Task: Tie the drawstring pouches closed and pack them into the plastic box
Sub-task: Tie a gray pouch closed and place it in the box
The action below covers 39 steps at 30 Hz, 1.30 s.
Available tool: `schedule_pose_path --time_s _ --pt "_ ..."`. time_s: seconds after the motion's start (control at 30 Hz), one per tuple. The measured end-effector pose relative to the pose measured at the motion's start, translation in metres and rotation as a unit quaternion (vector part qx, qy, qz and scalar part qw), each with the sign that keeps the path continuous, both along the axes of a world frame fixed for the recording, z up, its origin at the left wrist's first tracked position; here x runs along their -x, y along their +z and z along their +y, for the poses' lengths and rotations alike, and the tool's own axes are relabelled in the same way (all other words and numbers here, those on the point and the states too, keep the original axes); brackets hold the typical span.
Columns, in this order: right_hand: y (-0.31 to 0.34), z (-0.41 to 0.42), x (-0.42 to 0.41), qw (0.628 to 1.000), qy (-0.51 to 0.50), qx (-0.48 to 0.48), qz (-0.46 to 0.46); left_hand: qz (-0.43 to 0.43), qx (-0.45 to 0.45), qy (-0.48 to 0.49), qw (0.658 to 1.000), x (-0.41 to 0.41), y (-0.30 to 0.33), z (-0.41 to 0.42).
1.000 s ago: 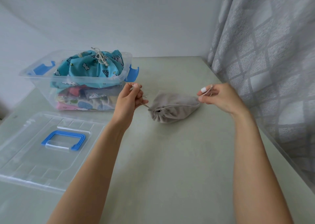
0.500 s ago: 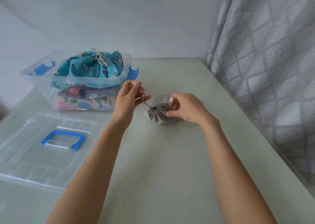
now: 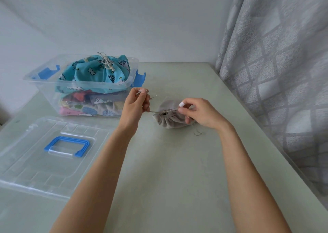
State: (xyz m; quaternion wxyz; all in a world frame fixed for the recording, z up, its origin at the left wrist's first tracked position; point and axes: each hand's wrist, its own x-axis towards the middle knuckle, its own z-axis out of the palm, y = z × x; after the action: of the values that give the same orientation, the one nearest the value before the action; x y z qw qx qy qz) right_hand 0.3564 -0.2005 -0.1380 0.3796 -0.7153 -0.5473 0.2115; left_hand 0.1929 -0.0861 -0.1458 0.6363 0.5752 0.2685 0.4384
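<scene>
- A pale green table (image 3: 177, 161) stands in a corner, with a plain white wall (image 3: 142, 20) on the far side and a grey curtain with a lattice pattern (image 3: 275, 64) hanging along the right edge.
- The clear plastic box (image 3: 44, 80) is on the far left of the table, with blue clips at its two ends. It is filled with printed pouches, and a turquoise pouch (image 3: 94, 71) with a tied cord rises above its rim.
- The clear lid (image 3: 35, 161), with a blue handle (image 3: 67, 146), lies flat on the near left, just in front of the box.
- A grey pouch (image 3: 168, 121) lies on the table to the right of the box, apart from it, with its gathered mouth turned to the near left.
- The left hand (image 3: 136, 106) is raised beside the pouch and pinches one end of the thin drawstring (image 3: 155, 111), which runs tight to the mouth.
- The right hand (image 3: 200, 114) rests on the right part of the pouch and hides it partly; its thumb and forefinger pinch the string at the mouth.
- A loose bit of string (image 3: 198, 132) lies on the table under the right wrist.
</scene>
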Motion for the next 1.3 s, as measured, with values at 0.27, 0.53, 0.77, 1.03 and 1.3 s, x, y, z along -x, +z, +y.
schedule_pose_path --time_s 0.27,0.53,0.77,1.03,1.3 --pt "-0.022 -0.031 -0.013 0.988 -0.091 -0.093 -0.088 0.07 -0.064 0.008 0.995 -0.009 -0.012 -0.008" --pt "0.018 -0.04 -0.001 0.984 0.002 -0.054 0.171 0.277 -0.147 -0.215 0.925 0.003 -0.009 -0.005" --pt "0.009 -0.019 0.019 0.905 0.071 -0.11 0.405 0.298 -0.27 -0.204 0.893 0.002 -0.016 -0.001" --pt "-0.002 -0.014 0.016 0.958 -0.022 -0.084 0.275 0.339 -0.379 -0.139 0.85 0.024 0.01 0.01" --pt "-0.009 -0.012 0.021 0.982 -0.011 -0.05 0.183 0.193 -0.212 -0.316 0.905 0.033 0.027 -0.005"
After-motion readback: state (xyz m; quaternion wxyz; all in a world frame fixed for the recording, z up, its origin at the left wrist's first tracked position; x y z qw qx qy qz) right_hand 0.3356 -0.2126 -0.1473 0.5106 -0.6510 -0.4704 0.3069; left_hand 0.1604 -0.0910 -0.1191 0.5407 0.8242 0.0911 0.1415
